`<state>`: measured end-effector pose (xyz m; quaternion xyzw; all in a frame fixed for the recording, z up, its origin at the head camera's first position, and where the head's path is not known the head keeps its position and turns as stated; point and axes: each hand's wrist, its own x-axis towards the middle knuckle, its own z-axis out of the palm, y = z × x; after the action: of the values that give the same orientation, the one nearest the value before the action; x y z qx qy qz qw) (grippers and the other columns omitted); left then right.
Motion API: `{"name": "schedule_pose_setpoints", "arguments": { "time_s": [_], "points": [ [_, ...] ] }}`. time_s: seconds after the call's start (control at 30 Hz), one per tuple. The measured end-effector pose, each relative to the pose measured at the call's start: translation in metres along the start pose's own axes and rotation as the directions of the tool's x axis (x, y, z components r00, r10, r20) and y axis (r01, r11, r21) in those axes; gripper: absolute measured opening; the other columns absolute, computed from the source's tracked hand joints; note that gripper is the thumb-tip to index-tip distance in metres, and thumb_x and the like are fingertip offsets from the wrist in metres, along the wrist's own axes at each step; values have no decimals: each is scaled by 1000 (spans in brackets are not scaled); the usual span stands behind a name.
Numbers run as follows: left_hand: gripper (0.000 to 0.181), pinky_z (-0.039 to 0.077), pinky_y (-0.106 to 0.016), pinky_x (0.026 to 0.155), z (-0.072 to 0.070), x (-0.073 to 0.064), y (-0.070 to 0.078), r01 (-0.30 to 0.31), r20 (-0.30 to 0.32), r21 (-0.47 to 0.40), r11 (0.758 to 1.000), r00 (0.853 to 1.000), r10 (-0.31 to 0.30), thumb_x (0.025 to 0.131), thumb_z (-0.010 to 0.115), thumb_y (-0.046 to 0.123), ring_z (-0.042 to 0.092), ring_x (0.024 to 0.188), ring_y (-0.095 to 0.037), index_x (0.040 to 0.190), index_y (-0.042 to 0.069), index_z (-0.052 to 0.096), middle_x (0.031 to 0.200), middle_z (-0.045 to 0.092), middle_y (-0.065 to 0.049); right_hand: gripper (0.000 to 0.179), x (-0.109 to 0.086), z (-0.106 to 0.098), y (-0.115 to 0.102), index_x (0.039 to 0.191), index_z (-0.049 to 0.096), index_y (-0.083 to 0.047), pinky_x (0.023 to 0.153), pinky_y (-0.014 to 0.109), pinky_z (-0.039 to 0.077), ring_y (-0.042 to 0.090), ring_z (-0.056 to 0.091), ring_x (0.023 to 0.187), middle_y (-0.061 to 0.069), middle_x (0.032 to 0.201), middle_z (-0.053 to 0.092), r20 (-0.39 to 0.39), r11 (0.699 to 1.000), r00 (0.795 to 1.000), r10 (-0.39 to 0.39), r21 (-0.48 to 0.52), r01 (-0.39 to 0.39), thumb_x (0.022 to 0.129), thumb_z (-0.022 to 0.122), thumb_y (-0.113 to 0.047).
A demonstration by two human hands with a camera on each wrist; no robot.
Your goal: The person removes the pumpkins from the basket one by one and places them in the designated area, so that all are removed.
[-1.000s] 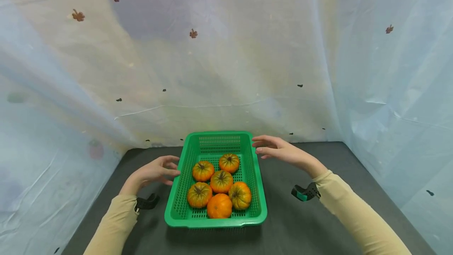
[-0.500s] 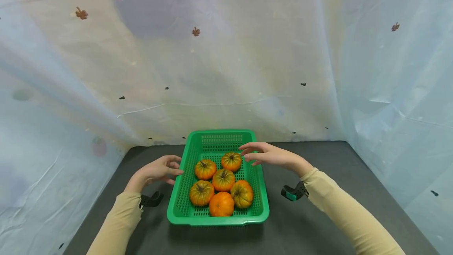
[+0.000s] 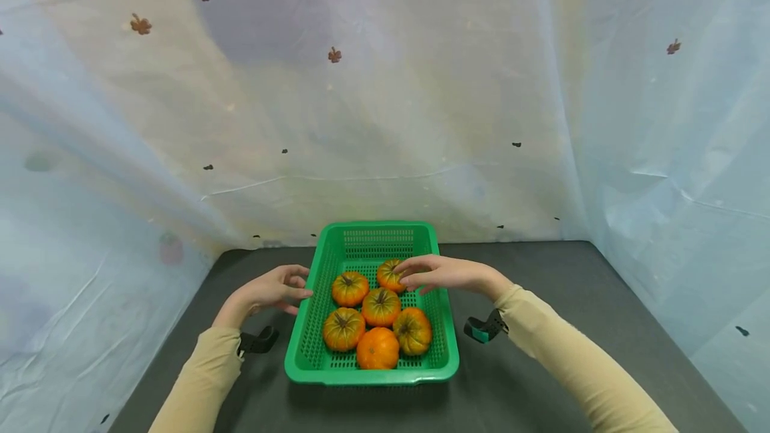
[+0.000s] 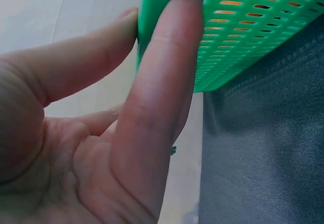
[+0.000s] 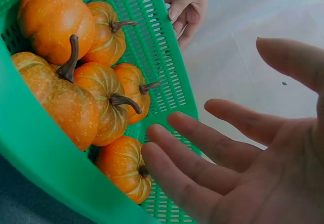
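A green plastic basket (image 3: 371,377) holds several small orange pumpkins (image 3: 380,307) with dark stems; the front one (image 3: 377,349) is plainer orange with no stem showing. At the basket's left side is my left hand (image 3: 271,291), its thumb and fingers loosely bent with the tips right at the rim. The left wrist view has the thumb and a finger (image 4: 157,92) against the outside of the basket wall. Over the right rim reaches my right hand (image 3: 448,274), fingers extended and spread above the back right pumpkin (image 5: 126,169), partly covering it in the head view.
The basket stands on a dark grey table (image 3: 541,353) close to its back edge. A pale plastic sheet (image 3: 385,119) with small leaf prints hangs behind and along both sides. Each wrist wears a black band, the right one (image 3: 486,327) with a green patch.
My right hand has moved left and toward me, from outside the right rim to over the back right pumpkin. My left hand stays at the left rim. The head view has shifted slightly.
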<state>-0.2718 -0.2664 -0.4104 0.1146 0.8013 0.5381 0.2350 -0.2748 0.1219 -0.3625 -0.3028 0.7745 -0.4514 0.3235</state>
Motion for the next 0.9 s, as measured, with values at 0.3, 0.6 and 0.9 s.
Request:
{"name": "schedule_pose_setpoints", "arguments": {
  "time_s": [0.3, 0.6, 0.9],
  "points": [
    [74, 57, -43, 76, 0, -1, 1, -2, 5, -5, 1000, 1000, 2, 91, 69, 19, 62, 95, -28, 144, -7, 26, 110, 55, -19, 43, 8, 3, 2, 139, 48, -14, 97, 46, 45, 25, 53, 117, 7, 139, 48, 59, 996, 997, 51, -77, -47, 100, 52, -33],
    [74, 57, -43, 75, -1, 1, 2, 3, 9, 6, 1000, 1000, -3, 91, 69, 18, 63, 95, -27, 143, -10, 25, 111, 55, -19, 48, 12, 7, 3, 141, 45, -9, 96, 45, 47, 32, 49, 121, 5, 138, 47, 87, 989, 992, 91, -128, -80, 100, 51, -34],
    [58, 57, -43, 76, 0, 4, 3, 17, 28, 5, 1000, 999, -17, 92, 67, 17, 63, 95, -27, 132, -13, 39, 108, 58, -17, 49, 17, 9, 3, 138, 48, -6, 91, 42, 50, 30, 53, 117, 2, 131, 52, 79, 972, 986, 149, -195, -131, 99, 53, -36]
  ]
}}
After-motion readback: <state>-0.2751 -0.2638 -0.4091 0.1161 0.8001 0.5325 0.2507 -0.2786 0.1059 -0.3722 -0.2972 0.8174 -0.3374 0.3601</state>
